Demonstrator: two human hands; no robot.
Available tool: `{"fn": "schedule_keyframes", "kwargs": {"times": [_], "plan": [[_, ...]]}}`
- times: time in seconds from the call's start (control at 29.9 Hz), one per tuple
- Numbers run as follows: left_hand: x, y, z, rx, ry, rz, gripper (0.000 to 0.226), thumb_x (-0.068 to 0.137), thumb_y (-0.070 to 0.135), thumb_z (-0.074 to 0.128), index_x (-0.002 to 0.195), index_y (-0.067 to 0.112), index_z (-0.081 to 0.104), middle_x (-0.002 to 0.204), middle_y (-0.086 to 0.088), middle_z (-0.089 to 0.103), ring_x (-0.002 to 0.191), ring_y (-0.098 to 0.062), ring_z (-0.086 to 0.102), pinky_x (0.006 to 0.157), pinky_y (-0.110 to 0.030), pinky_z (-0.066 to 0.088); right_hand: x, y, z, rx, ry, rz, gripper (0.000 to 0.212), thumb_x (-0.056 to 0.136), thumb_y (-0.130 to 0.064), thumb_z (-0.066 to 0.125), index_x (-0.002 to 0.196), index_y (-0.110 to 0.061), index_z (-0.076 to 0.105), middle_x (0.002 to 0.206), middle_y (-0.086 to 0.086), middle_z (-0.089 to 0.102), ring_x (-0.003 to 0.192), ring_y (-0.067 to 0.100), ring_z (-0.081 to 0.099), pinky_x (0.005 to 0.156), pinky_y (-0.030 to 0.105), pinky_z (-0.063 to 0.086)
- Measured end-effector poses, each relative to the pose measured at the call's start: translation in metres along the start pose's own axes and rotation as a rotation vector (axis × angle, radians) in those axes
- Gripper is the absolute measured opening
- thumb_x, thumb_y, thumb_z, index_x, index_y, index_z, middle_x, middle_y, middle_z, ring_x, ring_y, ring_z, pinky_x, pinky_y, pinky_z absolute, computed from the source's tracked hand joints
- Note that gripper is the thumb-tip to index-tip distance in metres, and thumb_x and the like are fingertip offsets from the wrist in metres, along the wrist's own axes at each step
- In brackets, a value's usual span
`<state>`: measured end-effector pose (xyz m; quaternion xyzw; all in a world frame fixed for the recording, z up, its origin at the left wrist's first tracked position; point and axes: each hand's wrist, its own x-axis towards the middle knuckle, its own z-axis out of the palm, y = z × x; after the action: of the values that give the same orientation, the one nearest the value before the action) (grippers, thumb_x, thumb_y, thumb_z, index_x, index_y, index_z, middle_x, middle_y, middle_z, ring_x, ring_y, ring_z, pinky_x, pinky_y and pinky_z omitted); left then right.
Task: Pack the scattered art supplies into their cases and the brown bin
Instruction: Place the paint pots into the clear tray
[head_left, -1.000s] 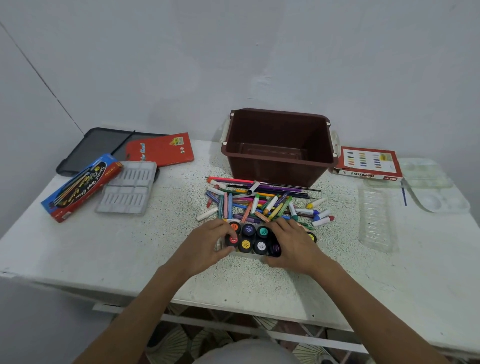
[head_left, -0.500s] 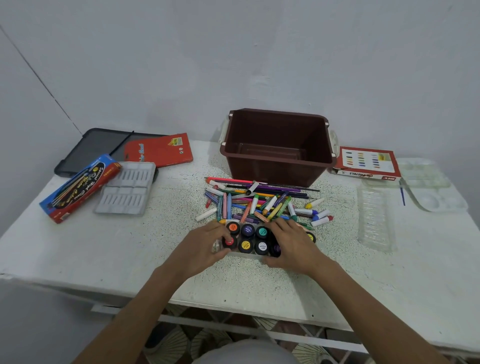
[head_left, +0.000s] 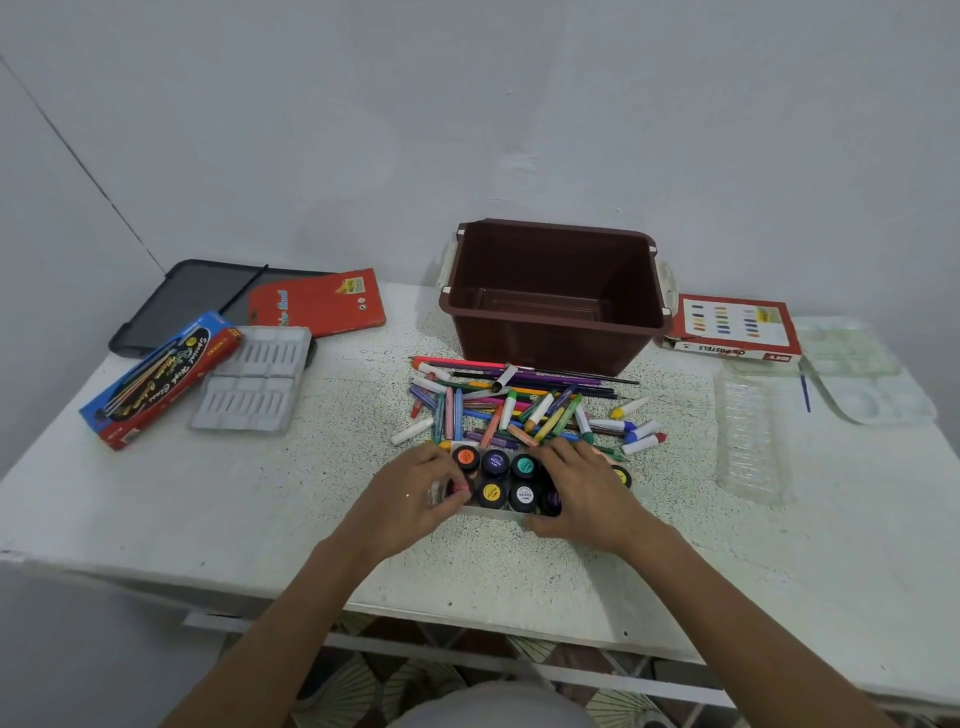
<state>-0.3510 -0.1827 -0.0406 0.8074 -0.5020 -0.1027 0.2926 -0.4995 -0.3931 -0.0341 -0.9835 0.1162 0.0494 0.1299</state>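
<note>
1. Closest to the person, both hands are on the paint pot set (head_left: 506, 484), which sits on the speckled white surface (head_left: 249, 525) near its front edge.
2. The left hand (head_left: 415, 501) curls its fingers round the set's left end, by a red-lidded pot. The right hand (head_left: 589, 496) covers the right end, thumb hooked on the near edge of the white case. The two hands are apart, one at each end.
3. The pots are black and stand in two rows. Their round lid labels are orange, purple, teal, yellow and white, and the print on them is too small to read.
4. Just behind, touching the set, lies a loose heap of crayons and markers (head_left: 519, 410) in many colours, with thin brushes along its far side.
5. To the left are a blue and red box (head_left: 161, 379) with "Special" in script and a grey moulded insert (head_left: 252, 382).
6. To the right are a clear plastic tray (head_left: 750, 441) and a white palette (head_left: 872, 395).
7. Farther back stands the brown bin (head_left: 550, 332), open-topped, with white side latches.
8. Right of the bin is a red box (head_left: 732, 330) printed "OIL PASTELS". At the far left, a red packet (head_left: 317, 304) lies on a black lid (head_left: 187, 304).
</note>
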Motion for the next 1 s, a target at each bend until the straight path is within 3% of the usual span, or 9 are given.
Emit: {"fn": "schedule_keyframes", "kwargs": {"times": [0.07, 0.17, 0.27, 0.4, 0.57, 0.8, 1.0], "plan": [[0.005, 0.002, 0.0, 0.035, 0.07, -0.013, 0.012, 0.09, 0.029, 0.066, 0.099, 0.021, 0.067, 0.102, 0.011, 0.056, 0.096, -0.004, 0.055, 0.078, -0.022, 0.052, 0.0, 0.0, -0.001, -0.011, -0.006, -0.002, 0.086, 0.078, -0.066, 0.063, 0.146, -0.023, 0.032, 0.135, -0.002, 0.041, 0.122, 0.021, 0.037, 0.106, 0.036, 0.033], [0.017, 0.003, -0.001, 0.079, 0.044, -0.057, 0.026, 0.093, 0.031, 0.061, 0.117, 0.02, 0.064, 0.116, 0.007, 0.057, 0.106, -0.007, 0.054, 0.081, -0.012, 0.042, 0.0, -0.001, -0.002, -0.02, -0.011, -0.003, 0.087, 0.078, -0.066, 0.062, 0.146, -0.023, 0.031, 0.136, -0.002, 0.041, 0.123, 0.021, 0.037, 0.106, 0.036, 0.033], [0.028, 0.007, -0.003, 0.127, -0.02, -0.072, 0.037, 0.094, 0.034, 0.059, 0.129, 0.02, 0.06, 0.123, 0.005, 0.058, 0.112, -0.011, 0.053, 0.085, -0.022, 0.045, 0.0, -0.002, -0.004, -0.023, -0.016, -0.002, 0.087, 0.078, -0.066, 0.063, 0.147, -0.023, 0.031, 0.137, -0.002, 0.041, 0.123, 0.021, 0.037, 0.106, 0.036, 0.033], [0.034, 0.012, -0.006, 0.216, -0.044, -0.044, 0.035, 0.094, 0.033, 0.06, 0.127, 0.021, 0.062, 0.122, 0.005, 0.061, 0.11, -0.013, 0.055, 0.084, -0.028, 0.049, 0.0, -0.002, -0.004, -0.023, -0.023, 0.0, 0.088, 0.078, -0.065, 0.064, 0.147, -0.023, 0.031, 0.137, -0.001, 0.041, 0.123, 0.022, 0.037, 0.106, 0.036, 0.033], [0.038, 0.017, -0.006, 0.253, -0.021, -0.06, 0.03, 0.093, 0.031, 0.062, 0.121, 0.024, 0.066, 0.115, 0.006, 0.064, 0.103, -0.012, 0.058, 0.076, -0.024, 0.046, 0.001, 0.0, -0.003, -0.027, -0.03, 0.002, 0.088, 0.077, -0.066, 0.064, 0.147, -0.023, 0.031, 0.137, -0.001, 0.041, 0.121, 0.022, 0.037, 0.105, 0.037, 0.035], [0.045, 0.019, -0.004, 0.126, -0.059, -0.144, 0.034, 0.087, 0.02, 0.07, 0.12, 0.022, 0.067, 0.123, -0.002, 0.061, 0.108, -0.018, 0.058, 0.088, -0.028, 0.046, 0.002, 0.001, -0.002, -0.006, -0.034, 0.001, 0.088, 0.076, -0.066, 0.064, 0.146, -0.024, 0.033, 0.134, -0.001, 0.042, 0.121, 0.022, 0.038, 0.104, 0.039, 0.037], [0.036, 0.009, 0.002, 0.11, 0.001, -0.104, 0.031, 0.089, 0.026, 0.067, 0.119, 0.019, 0.068, 0.118, 0.001, 0.06, 0.105, -0.015, 0.057, 0.09, -0.03, 0.049, 0.002, 0.002, -0.002, 0.004, -0.039, -0.001, 0.088, 0.076, -0.066, 0.065, 0.146, -0.024, 0.033, 0.137, -0.001, 0.042, 0.124, 0.022, 0.038, 0.106, 0.04, 0.037]]}}
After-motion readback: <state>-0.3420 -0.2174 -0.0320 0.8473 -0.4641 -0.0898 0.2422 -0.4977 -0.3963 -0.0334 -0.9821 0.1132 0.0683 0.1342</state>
